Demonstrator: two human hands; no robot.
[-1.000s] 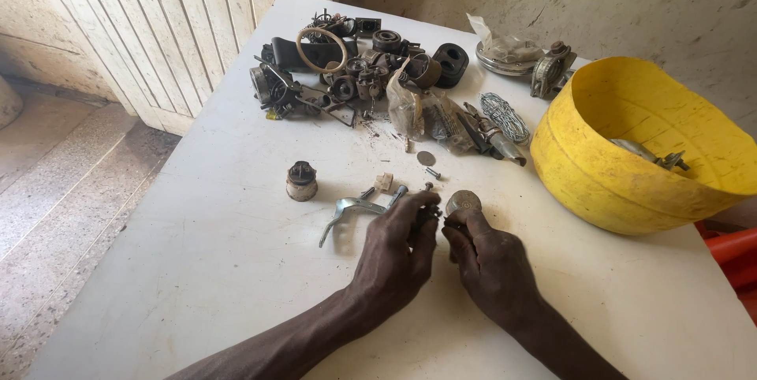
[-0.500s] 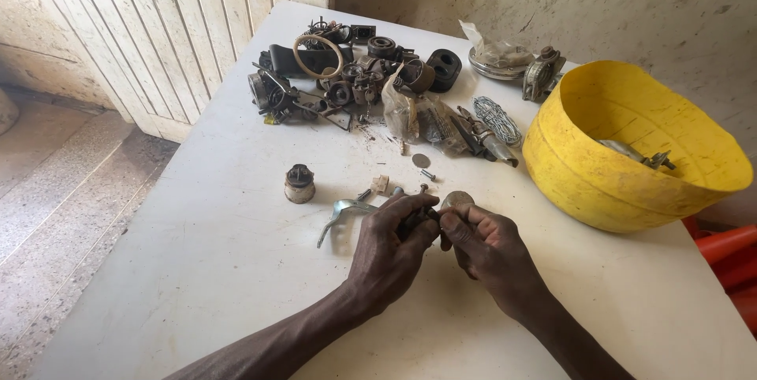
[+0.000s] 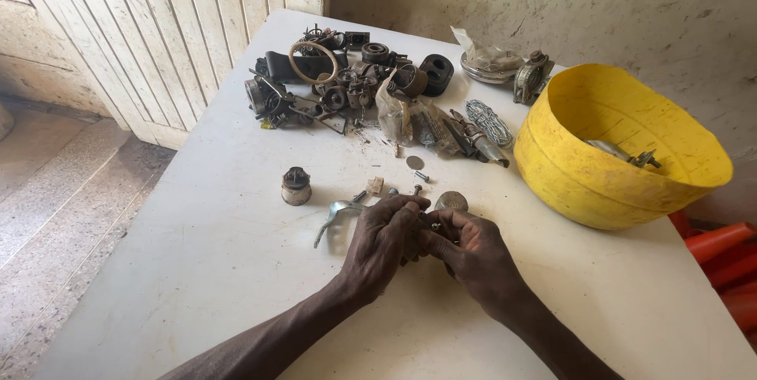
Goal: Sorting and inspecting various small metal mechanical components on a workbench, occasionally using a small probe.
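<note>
- Right then, the left hand (image 3: 384, 240) and the right hand (image 3: 465, 251) met fingertip to fingertip at the table's (image 3: 197, 270) centre, both pinched on a small dark metal part (image 3: 430, 222).
- A bent metal bracket (image 3: 335, 213) lay at nine o'clock of the hands.
- A yellow bowl (image 3: 583, 183) sat at two o'clock.

Soft, even daylight fills the scene, bright on the white plastic table (image 3: 236, 270) with no harsh glare. Shadows are faint and short: a pale one lies under the two hands (image 3: 430, 242), and the round yellow plastic bowl (image 3: 583, 183) is darker along its lower wall. Focus is sharp throughout, with mild wide-angle stretching towards the edges.
</note>
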